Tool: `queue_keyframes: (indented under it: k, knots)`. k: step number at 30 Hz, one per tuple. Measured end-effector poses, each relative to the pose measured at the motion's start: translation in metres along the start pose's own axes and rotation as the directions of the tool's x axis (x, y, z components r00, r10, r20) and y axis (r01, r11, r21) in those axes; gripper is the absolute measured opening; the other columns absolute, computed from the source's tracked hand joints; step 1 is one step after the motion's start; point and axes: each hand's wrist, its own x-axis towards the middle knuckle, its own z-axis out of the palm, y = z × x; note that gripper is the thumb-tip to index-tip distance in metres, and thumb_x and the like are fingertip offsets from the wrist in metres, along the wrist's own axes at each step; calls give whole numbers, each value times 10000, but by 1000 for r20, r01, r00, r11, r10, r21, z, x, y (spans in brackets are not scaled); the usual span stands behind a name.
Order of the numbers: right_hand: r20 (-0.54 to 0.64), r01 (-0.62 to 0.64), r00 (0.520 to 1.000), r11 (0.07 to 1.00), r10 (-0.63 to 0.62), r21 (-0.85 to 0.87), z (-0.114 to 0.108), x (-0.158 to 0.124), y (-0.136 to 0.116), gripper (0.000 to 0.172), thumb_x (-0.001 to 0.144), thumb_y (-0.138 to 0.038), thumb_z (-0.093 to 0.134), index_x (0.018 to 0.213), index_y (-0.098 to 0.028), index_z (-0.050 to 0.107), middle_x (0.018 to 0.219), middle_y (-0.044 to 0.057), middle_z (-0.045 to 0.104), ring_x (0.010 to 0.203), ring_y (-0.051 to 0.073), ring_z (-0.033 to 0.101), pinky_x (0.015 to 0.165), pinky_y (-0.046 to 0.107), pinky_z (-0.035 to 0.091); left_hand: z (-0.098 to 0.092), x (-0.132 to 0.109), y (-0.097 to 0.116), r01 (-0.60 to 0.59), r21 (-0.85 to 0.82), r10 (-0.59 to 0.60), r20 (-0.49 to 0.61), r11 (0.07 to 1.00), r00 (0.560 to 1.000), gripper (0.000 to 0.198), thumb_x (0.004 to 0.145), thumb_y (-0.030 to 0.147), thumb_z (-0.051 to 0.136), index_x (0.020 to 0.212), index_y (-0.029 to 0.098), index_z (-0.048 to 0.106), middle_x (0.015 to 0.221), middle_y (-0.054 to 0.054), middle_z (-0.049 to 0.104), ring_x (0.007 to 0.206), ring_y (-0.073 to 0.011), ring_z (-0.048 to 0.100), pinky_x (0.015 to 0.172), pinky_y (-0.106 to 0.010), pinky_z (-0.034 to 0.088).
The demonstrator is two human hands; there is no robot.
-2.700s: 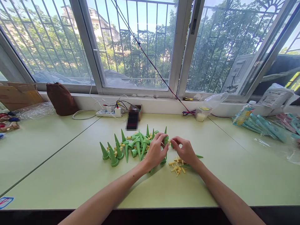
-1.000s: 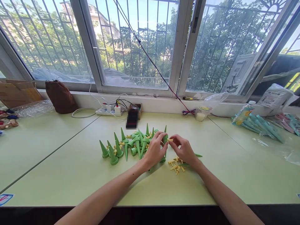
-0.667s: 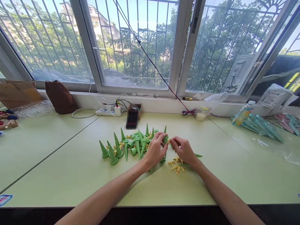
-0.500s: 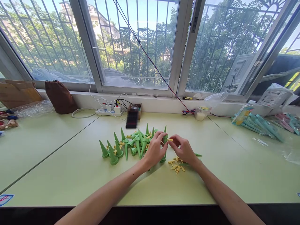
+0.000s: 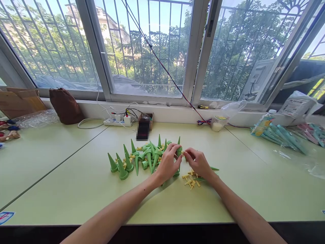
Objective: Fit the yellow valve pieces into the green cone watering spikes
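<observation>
My left hand (image 5: 168, 162) is closed on a green plastic plant-watering spike (image 5: 179, 149), held upright in front of me. Fingertips of my right hand (image 5: 199, 163) pinch a small yellow T-shaped valve (image 5: 182, 153) against the spike's side; the fingers partly cover it. Below my right hand lies a small heap of loose yellow valves (image 5: 192, 183), beside a green spike (image 5: 214, 168) that is partly hidden. A pile of green spikes and collars (image 5: 149, 154) spreads to the left of my left hand. Several spikes (image 5: 123, 171) stand point up at its left end.
Along the sill stand a power strip (image 5: 118, 122), a small box with a dark blurred item (image 5: 143, 130), a clear cup (image 5: 218, 123) and a brown cloth bag (image 5: 66, 105). On the right lie a bottle (image 5: 264, 122) and pale blue-green plastic pieces (image 5: 285, 137).
The yellow valve has moved left, closer against the spike, and less of it shows between the fingers. My right fingertips have shifted slightly. My left hand stays on the spike.
</observation>
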Motion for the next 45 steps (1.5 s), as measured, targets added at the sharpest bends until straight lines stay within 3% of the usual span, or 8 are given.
queue_keyframes:
  k: [4, 17, 25, 36, 45]
  knots:
    - [-17, 19, 1000, 1000, -19, 19, 0, -1, -3, 218, 956, -392, 519, 919, -185, 574, 680, -6, 577, 566, 131, 478, 548, 248, 375, 0, 1, -1, 3, -4, -3, -2, 1000, 1000, 304, 881, 95, 548, 1163, 209, 545, 1132, -72, 551, 790, -124, 605, 730, -290, 562]
    - [12, -26, 1000, 999, 26, -29, 2, 0, 9, 401, 993, -415, 409, 655, -200, 436, 525, -52, 419, 492, 107, 355, 515, 251, 284, 1, 0, -2, -15, 13, 15, 4, 1000, 1000, 310, 883, 107, 558, 1174, 214, 549, 1132, -68, 563, 732, -112, 598, 734, -296, 559]
    - [0, 8, 1000, 1000, -8, 6, 0, -1, -1, 230, 954, -390, 515, 869, -183, 564, 624, -40, 494, 550, 117, 400, 535, 243, 322, 1, 1, 0, 5, -4, -5, -1, 1000, 1000, 297, 889, 104, 549, 1170, 200, 551, 1131, -73, 558, 782, -123, 615, 736, -290, 564]
    - [24, 5, 1000, 999, -4, -45, 2, 1, 9, 357, 981, -376, 436, 673, -196, 424, 569, -62, 363, 538, 106, 279, 520, 248, 249, 0, -1, -2, -28, 33, 28, 13, 999, 1000, 288, 894, 117, 554, 1167, 208, 553, 1136, -75, 571, 808, -139, 615, 749, -296, 568]
    - [14, 20, 1000, 998, -20, -52, 3, 0, 9, 374, 991, -372, 417, 663, -198, 373, 561, -68, 334, 531, 100, 261, 517, 248, 231, -1, 0, 1, -6, -11, 6, 17, 1000, 1000, 262, 907, 170, 546, 1166, 207, 553, 1126, -74, 569, 753, -120, 595, 705, -279, 574]
